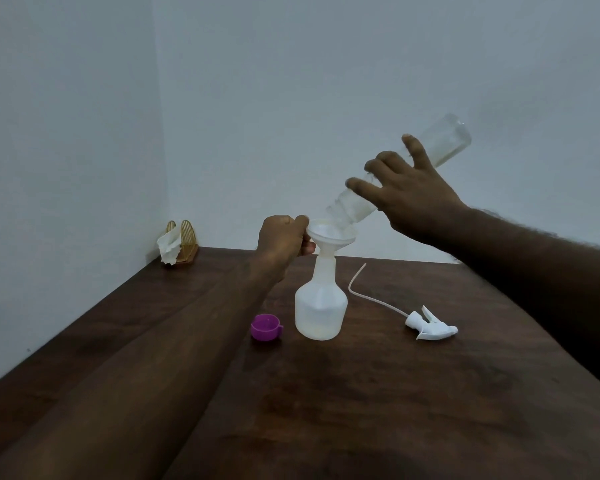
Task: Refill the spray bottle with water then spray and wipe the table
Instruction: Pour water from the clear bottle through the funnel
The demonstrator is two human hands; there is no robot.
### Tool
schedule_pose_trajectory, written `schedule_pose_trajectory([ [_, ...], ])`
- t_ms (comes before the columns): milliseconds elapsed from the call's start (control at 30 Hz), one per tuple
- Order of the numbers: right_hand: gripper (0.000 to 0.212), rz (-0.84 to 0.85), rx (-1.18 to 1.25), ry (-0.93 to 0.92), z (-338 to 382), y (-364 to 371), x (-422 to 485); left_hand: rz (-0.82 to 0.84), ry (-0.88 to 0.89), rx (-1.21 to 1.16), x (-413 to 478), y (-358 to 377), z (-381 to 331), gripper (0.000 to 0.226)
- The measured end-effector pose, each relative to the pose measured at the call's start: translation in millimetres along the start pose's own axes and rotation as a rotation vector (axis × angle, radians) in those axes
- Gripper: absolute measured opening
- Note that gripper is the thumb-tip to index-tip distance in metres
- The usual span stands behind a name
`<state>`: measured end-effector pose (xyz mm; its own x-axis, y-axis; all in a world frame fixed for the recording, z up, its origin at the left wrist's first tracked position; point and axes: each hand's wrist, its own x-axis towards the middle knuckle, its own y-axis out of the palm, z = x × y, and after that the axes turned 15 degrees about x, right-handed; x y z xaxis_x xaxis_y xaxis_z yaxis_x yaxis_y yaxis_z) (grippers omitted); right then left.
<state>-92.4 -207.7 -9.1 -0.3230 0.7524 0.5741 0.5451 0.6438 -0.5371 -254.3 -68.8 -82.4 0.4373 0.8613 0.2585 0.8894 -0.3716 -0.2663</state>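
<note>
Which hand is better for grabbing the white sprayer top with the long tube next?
Probably the right hand, once it puts down the tilted clear plastic bottle: the white trigger sprayer head lies over on the right. The left hand steadies the white funnel.

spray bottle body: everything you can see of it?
The spray bottle is translucent white plastic: wide round body, narrow neck, spray head off. It stands upright on the table. A white funnel sits in its neck, gripped by the left hand. Fill level is unclear. A purple cap lies just left, apart.
</note>
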Motion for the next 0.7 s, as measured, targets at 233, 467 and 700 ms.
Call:
schedule_pose_trajectory([
  [233,0.055,0.001,-0.004,-0.026,-1.5,5.5,-5.7,0.008,0.011,-0.017,0.5,-0.8,0.4,0.022],
  [467,0.06,-0.014,-0.001,-0.004,-6.0,7.7,-11.4,0.013,0.025,0.005,0.8,-1.4,2.1,0.02],
  [700,0.066,-0.022,0.053,0.107,-13.2,8.5,-21.7,0.009,0.045,-0.005,1.8,-0.2,0.6,0.023],
])
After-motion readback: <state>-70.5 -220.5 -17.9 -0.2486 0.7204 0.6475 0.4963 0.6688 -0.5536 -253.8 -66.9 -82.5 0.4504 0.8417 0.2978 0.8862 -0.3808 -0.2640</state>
